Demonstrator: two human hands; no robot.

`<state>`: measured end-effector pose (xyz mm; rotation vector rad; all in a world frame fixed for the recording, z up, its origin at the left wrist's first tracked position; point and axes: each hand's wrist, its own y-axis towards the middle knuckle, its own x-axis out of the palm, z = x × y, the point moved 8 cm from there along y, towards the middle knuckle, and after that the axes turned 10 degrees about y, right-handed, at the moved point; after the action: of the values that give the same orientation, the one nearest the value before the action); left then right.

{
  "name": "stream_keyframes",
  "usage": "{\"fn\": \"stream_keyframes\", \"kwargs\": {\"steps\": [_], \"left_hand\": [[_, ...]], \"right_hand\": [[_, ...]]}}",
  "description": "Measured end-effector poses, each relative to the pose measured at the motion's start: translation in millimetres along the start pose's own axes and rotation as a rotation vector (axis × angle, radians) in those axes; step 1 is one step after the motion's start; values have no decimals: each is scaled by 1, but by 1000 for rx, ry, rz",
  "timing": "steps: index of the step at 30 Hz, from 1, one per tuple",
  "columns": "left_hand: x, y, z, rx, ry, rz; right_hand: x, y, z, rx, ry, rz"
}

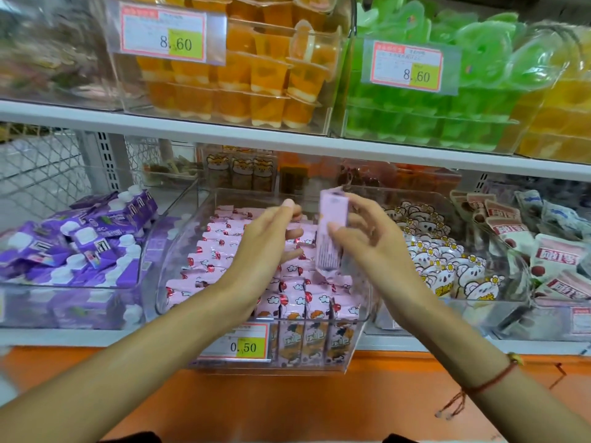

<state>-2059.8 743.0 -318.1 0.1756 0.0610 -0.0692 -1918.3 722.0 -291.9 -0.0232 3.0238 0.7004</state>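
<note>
Shop shelving fills the view, with white shelf boards carrying clear plastic bins of sweets. Directly beneath both hands sits the middle bin [169,273], packed with rows of pink wrapped snacks [224,247] and fronted by a 0.50 price label [244,345].

The right hand [367,241] pinches one pink packet [332,228], thumb on its near face and fingers behind it, holding it upright above the bin's right half, clear of the rows below. The packet is somewhat blurred. Just left of it, the left hand [268,241] hovers palm down with fingers loosely spread, grasping nothing; whether its fingertips touch the snacks is unclear.

Purple pouches [89,238] lie well left of the left hand. Bear-printed packets [447,266] lie just right of the right hand. A red string bracelet [492,378] circles the right wrist.
</note>
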Motion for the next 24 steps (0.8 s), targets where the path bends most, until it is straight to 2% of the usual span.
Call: {"fn": "stream_keyframes", "kwargs": {"steps": [2, 4, 6, 8, 10, 13, 15, 18, 21, 24], "left_hand": [[10, 0, -4, -49, 95, -115], [20, -3, -8, -76, 150, -217], [27, -7, -7, -73, 135, -270], [26, -8, -6, -48, 100, -278], [19, -5, -1, 23, 130, -220], [7, 0, 15, 229, 289, -84], [4, -1, 26, 351, 383, -44], [-1, -4, 42, 487, 514, -16], [0, -9, 61, 664, 789, 45], [11, -11, 67, 730, 818, -8]], "right_hand": [[-1, 2, 17, 218, 402, 8], [0, 2, 18, 251, 536, 2], [1, 3, 17, 234, 547, -5], [-2, 3, 17, 207, 465, -6], [-5, 5, 14, 181, 346, -11], [-13, 6, 10, 124, 204, 20], [-19, 3, 5, 33, -13, 46], [-21, -3, -6, -165, -466, 71], [-20, -4, -22, -332, -628, 92], [-5, -6, -27, -409, -791, 4]]}}
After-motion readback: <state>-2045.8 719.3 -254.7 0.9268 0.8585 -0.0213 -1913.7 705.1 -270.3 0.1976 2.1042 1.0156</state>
